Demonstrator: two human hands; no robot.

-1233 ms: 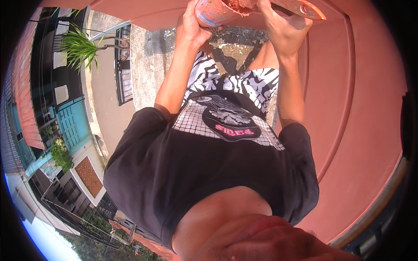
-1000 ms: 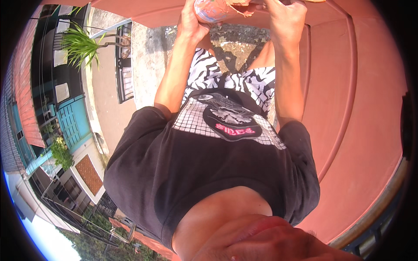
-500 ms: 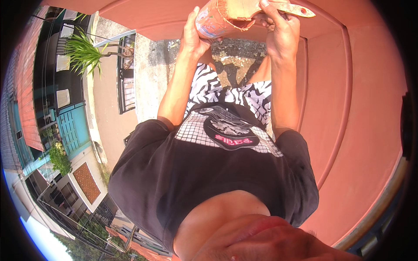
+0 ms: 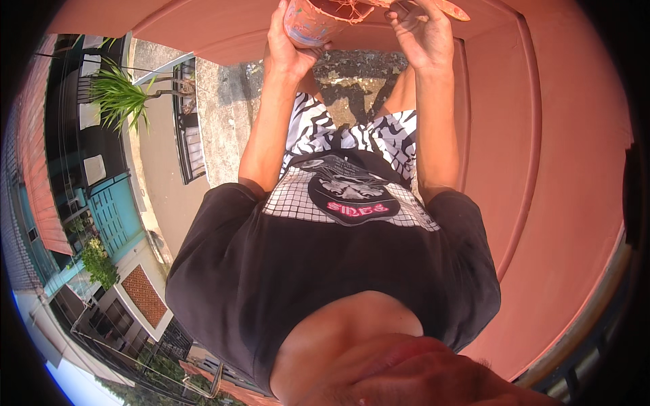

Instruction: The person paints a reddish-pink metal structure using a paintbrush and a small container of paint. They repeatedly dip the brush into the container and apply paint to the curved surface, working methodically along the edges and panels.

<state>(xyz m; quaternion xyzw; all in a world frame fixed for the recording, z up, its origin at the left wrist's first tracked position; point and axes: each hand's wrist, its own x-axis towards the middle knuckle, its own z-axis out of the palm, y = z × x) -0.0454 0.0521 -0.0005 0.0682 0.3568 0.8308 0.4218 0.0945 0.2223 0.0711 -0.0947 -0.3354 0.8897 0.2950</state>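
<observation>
At the top of the head view, my left hand (image 4: 290,55) is wrapped around a round paint tub (image 4: 310,27) smeared with terracotta-coloured paint. The tub is tilted, and part of its opening shows, with a ragged paint-crusted rim. My right hand (image 4: 430,39) grips a paintbrush (image 4: 453,9) just right of the tub. The paint-stained handle end points right, past my fingers. Stringy bristles appear over the tub's mouth, while most of the brush head is cut off by the frame's upper edge. How much paint the tub holds is hidden.
A terracotta-painted wall (image 4: 575,149) with raised mouldings rises at the right and runs across the top. Rough, speckled ground (image 4: 352,81) lies below my hands. To the left are a spiky green plant (image 4: 118,95), a barred window (image 4: 193,145) and a turquoise gate (image 4: 116,210).
Both hands, the tub and the brush have shifted up and slightly left in view. The brush head, visible before above the tub, is now mostly out of frame.
</observation>
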